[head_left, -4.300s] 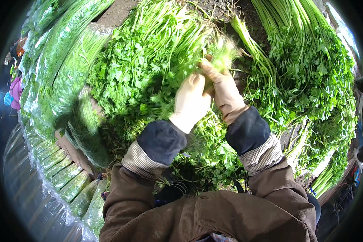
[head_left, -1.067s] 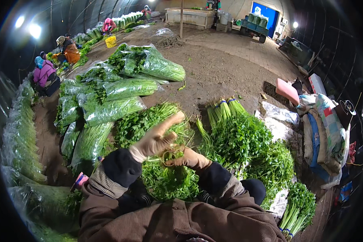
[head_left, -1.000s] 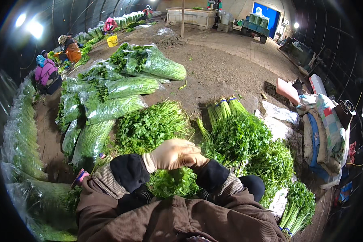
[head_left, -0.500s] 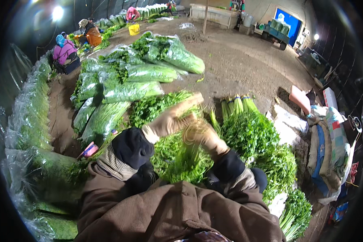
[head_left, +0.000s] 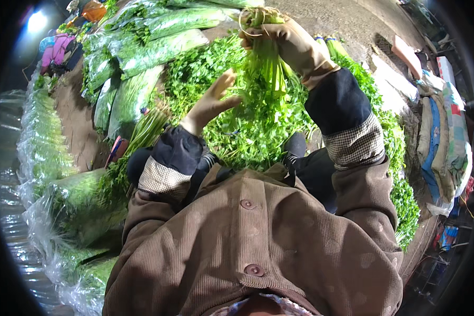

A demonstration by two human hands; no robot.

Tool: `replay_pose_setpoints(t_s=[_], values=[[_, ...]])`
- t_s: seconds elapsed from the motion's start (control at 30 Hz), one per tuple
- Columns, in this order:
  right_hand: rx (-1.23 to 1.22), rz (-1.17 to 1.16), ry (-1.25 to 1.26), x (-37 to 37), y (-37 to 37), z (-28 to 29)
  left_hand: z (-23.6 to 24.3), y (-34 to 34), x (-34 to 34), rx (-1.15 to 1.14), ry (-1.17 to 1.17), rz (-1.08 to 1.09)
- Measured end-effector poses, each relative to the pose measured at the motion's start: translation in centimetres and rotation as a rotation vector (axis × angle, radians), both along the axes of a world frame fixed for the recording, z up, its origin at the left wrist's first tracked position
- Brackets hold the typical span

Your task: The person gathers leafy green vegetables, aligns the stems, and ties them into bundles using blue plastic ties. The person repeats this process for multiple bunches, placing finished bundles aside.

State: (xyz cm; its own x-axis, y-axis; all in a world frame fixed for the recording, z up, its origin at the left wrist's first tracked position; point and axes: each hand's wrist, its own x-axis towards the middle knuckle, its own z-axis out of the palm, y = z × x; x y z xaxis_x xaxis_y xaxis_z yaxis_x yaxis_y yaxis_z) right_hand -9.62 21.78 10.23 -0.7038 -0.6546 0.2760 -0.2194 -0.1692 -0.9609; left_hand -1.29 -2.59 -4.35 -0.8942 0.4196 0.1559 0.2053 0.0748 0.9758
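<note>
My right hand [head_left: 303, 50], in a tan glove, is raised and closed around the root end of a bunch of celery [head_left: 266, 66]. The stalks hang from it, leaves downward, and pale stringy roots stick out at the top. My left hand [head_left: 213, 102], gloved alike, is held beside the hanging leaves with thumb and fingers apart, empty. Below both hands, loose celery greens [head_left: 247, 145] lie on the ground between my feet. Trimmed stalks [head_left: 150, 129] lie near my left forearm, beside a small pink-edged item [head_left: 118, 149].
Plastic-bagged celery [head_left: 160, 47] is stacked ahead on the left. A long row of bagged celery [head_left: 45, 131] lines the left side. Leafy bunches [head_left: 400, 200] lie along my right. Folded sacks [head_left: 440, 142] sit farther right. A person in pink [head_left: 58, 50] is at the far left.
My hands have moved apart. The right has lifted the celery bunch up and forward; the left has drawn back from it and opened. The view has tipped downward.
</note>
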Motion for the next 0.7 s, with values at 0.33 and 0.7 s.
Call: replay_pose_setpoints(t_s=[0.33,0.7], values=[[-0.31,-0.103,-0.487,2.8,-2.7,-6.6,5.1,6.3,2.1,0.475,-0.35,0.402],[-0.18,-0.239,-0.76,9.3,-3.6,-25.3,-5.8,5.1,-2.4,0.703,-0.629,0.295]])
